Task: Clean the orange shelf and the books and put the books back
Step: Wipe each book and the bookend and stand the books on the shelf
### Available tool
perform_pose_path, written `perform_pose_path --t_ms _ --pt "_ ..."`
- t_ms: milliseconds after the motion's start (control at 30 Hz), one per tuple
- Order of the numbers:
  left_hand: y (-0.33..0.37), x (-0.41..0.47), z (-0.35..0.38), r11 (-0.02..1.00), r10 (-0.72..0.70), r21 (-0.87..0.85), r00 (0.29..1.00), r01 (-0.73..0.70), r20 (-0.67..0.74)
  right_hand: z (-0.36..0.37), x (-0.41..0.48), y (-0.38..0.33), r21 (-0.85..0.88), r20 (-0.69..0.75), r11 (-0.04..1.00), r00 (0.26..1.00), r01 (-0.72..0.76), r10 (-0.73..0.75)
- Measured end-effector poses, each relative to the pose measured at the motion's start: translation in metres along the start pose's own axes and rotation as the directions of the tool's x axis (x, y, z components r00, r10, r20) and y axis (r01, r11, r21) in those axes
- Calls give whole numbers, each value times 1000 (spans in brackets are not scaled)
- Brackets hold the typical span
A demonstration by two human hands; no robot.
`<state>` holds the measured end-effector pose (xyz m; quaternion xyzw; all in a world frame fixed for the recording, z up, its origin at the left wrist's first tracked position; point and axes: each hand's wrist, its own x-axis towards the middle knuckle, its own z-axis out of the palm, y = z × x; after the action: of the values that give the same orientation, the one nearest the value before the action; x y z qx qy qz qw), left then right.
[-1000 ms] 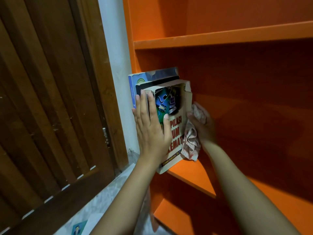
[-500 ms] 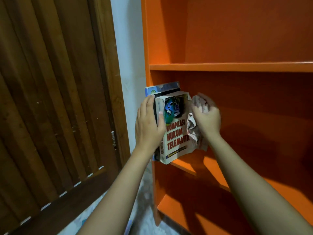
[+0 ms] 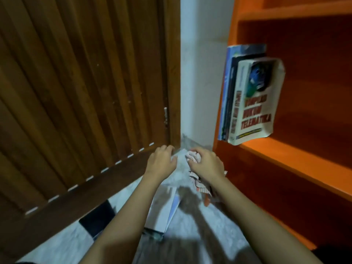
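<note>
Three books already stand upright at the left end of the bright orange wooden shelf [image 3: 285, 155], pressed together against its side wall: a cream paperback with red title lettering [image 3: 253, 107] in front, a black-spined book [image 3: 231, 96] behind it and a blue-covered book [image 3: 225, 82] at the back, so by my reckoning the task is partway done. More is left on the pale stone floor [image 3: 190, 235], where a white-covered flat book [image 3: 163, 208] and a black-covered one [image 3: 98, 219] lie beside the brown slatted wooden door [image 3: 85, 82] (both probably waiting for a wipe and a place on the board). Both hands are low, near the foot of the door. The right hand [image 3: 207, 164] is clenched round a crumpled pink-and-white patterned cloth [image 3: 193, 156], whose loose end hangs below the wrist. The left hand [image 3: 161, 162] has its fingers bent downward with nothing visible in them, but the fingertips are hidden behind the knuckles, so I cannot tell whether it holds or touches anything. The forearms cover part of the floor pile, the picture is blurred, and the shelf's right side is cut off, so how many books remain is unclear.
</note>
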<state>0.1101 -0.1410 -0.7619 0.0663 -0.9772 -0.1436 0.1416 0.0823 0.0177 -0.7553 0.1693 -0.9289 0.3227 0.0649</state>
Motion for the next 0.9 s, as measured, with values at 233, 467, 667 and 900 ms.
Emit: perform_pose_path --t_ms 233,467,667,900 --pt "-99 -36 96 956 -290 57 909 287 299 138 -21 51 38 374 972 905 -233 202" --pt "-167 -68 180 874 -472 144 744 464 473 240 -28 95 -124 599 968 761 -217 247" --pt "-203 -74 222 852 -492 170 645 495 585 277 -26 103 -110 704 950 651 -294 283" --pt "-216 -75 253 764 -532 26 606 645 591 315 -29 121 32 646 858 666 -512 374"
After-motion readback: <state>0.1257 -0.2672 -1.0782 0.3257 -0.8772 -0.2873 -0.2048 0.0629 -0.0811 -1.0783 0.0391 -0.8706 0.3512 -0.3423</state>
